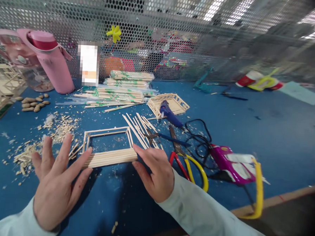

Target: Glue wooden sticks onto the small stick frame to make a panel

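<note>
A small rectangular frame of thin wooden sticks (110,158) rests on the blue table, its near side filled by several sticks lying edge to edge. My left hand (57,185) pinches the left end of that near side between thumb and index finger, the other fingers spread upward. At the right end, my right hand (156,170) has its thumb and index finger closed about the corner. Loose wooden sticks (139,128) lie just behind the frame. Pliers with blue handles (169,138) and scissors with red and yellow handles (180,154) are beside my right hand.
A blue glue gun (170,114) leans on a stick tray (181,101). Its black cord (198,141) loops rightward near a purple-and-white tool (231,164). Wood scraps (62,129), packed stick bundles (124,93), a pink bottle (56,67) and perforated metal screen (178,24) lie beyond.
</note>
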The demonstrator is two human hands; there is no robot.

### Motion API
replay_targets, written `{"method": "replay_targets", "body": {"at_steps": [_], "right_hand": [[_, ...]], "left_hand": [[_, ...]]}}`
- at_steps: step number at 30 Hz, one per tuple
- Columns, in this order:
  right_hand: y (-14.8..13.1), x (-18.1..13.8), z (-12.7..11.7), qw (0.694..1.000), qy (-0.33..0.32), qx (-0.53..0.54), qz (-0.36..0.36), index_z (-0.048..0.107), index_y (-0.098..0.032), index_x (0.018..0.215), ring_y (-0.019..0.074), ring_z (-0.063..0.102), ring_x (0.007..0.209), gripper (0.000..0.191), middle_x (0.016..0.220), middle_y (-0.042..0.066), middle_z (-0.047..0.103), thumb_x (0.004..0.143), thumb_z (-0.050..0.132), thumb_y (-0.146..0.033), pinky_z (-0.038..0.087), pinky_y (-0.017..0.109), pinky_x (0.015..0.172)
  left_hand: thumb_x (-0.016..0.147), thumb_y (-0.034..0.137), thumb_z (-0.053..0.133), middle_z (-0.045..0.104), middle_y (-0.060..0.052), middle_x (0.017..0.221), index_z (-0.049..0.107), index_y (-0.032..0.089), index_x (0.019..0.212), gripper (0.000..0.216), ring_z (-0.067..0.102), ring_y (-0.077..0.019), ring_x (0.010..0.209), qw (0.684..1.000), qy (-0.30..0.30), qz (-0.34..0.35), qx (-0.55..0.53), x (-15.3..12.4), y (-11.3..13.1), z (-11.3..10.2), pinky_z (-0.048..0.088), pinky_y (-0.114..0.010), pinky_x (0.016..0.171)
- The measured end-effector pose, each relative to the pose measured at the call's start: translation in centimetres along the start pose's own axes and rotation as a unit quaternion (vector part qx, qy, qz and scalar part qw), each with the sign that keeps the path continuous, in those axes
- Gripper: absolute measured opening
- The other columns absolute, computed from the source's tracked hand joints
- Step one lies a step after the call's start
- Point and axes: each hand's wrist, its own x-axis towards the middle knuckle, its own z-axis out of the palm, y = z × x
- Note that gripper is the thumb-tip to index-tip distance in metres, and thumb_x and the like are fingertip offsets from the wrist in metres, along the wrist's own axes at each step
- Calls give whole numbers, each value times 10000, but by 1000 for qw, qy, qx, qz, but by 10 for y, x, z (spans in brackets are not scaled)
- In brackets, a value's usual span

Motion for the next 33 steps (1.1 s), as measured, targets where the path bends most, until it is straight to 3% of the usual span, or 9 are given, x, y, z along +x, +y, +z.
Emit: {"method": "replay_targets", "body": {"at_steps": [3,6,16,20,24,28,33], "right_hand": [[1,1,2,1000,-19,-20,4,606,-168,1117,143,538,618,292,641,17,586,911,409,-236,373,299,607],[2,1,2,999,-24,-23,7,641,-187,1078,127,506,574,287,583,-4,538,916,409,-234,339,286,587],[4,3,0,999,-9,45,5,581,-151,1137,140,550,612,300,634,5,593,879,462,-250,414,274,617],[10,8,-12,987,104,74,95,516,-166,1176,104,488,510,340,643,-23,567,848,497,-254,439,227,541],[28,16,-25,964,216,63,140,594,-188,931,125,565,630,149,733,12,606,851,476,-231,469,252,629],[36,18,-38,971,207,52,113,576,-182,690,171,606,787,159,835,62,640,826,507,-229,473,297,725],[22,16,-49,971,185,21,148,557,-187,726,109,519,484,185,539,-27,549,865,442,-228,425,229,536]], "left_hand": [[818,193,527,142,79,1512,541,404,1185,423,21,-362,1373,1000,-1,10,-3,4,-3,2,26,-638,1063],[824,203,532,216,9,1498,637,322,1067,291,59,-373,1370,1000,-12,8,5,4,-6,3,78,-659,1045],[822,199,548,191,-20,1510,615,275,1081,278,136,-384,1358,999,13,36,-28,2,-13,10,162,-626,1041],[820,185,544,256,-50,1486,528,293,1182,378,169,-352,1358,996,24,36,-83,3,-15,11,191,-598,1054],[822,180,532,347,-92,1428,428,280,1276,477,240,-319,1340,988,51,25,-146,4,-16,8,222,-564,1063],[821,169,524,403,-111,1379,444,247,1253,446,298,-298,1316,981,89,10,-172,6,-16,2,256,-518,1065],[806,156,540,474,-126,1305,537,211,1108,306,331,-308,1294,982,102,49,-153,11,-18,-4,278,-524,1051]]}}
